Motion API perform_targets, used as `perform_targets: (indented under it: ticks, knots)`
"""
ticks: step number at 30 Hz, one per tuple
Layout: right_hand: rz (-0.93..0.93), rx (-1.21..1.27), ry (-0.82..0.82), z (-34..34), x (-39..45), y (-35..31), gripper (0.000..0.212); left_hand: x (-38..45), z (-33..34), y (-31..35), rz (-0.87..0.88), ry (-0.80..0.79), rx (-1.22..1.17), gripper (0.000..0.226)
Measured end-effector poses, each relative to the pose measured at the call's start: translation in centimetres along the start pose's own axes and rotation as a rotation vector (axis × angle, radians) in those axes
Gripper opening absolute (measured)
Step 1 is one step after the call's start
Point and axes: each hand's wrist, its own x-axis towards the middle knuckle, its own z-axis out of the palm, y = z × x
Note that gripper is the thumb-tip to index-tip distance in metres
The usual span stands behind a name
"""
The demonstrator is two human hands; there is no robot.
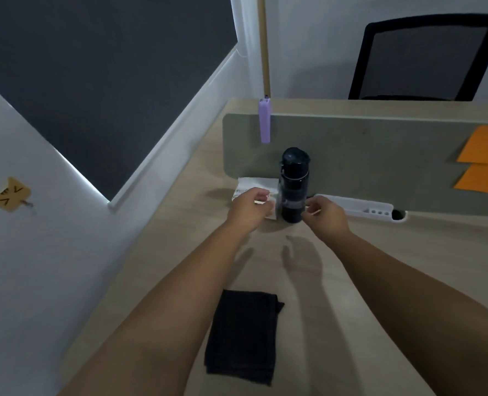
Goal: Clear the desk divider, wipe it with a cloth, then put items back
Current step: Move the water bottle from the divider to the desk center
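A grey-green desk divider [365, 155] stands across the wooden desk [380, 267]. A purple clip-like object [264, 121] hangs over its top edge, and orange sticky notes [485, 161] are stuck at its right. A black bottle [294, 185] stands upright in front of the divider, with a white packet [255, 185] just left of it. My left hand [250, 208] hovers over the packet with fingers curled; whether it grips is unclear. My right hand [324, 214] sits just right of the bottle's base, fingers apart. A folded black cloth [243, 335] lies near me.
A white pen tray [360, 205] lies along the divider's foot, beside a cable hole [398, 215]. A white wall with a yellow cat-face hook [8, 194] runs along the left. A black mesh chair [425, 58] stands behind the desk.
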Motion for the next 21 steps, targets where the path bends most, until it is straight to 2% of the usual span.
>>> perform_targets:
  ticks: [3,6,8,10,16,21]
  knots:
    - [0.083,-0.028,0.022,1.4,1.9,-0.3,0.039,3.2,0.6,1.0,0.028,-0.027,-0.016,0.045]
    - [0.088,0.022,0.005,3.0,3.3,0.1,0.059,5.4,1.6,2.4,0.091,-0.067,-0.018,0.07]
    - [0.087,0.108,0.003,4.2,4.1,0.5,0.062,6.6,2.4,3.1,0.131,-0.076,-0.06,0.085]
    - [0.095,0.192,0.021,5.2,4.9,1.0,0.063,7.5,3.3,3.6,0.146,-0.113,-0.1,0.09]
    - [0.079,0.23,0.087,5.8,6.2,1.9,0.062,8.6,4.2,3.8,0.143,-0.092,-0.139,0.076]
    - [0.014,0.332,0.128,4.4,3.7,2.7,0.056,7.0,4.1,4.1,0.153,-0.114,-0.195,0.066]
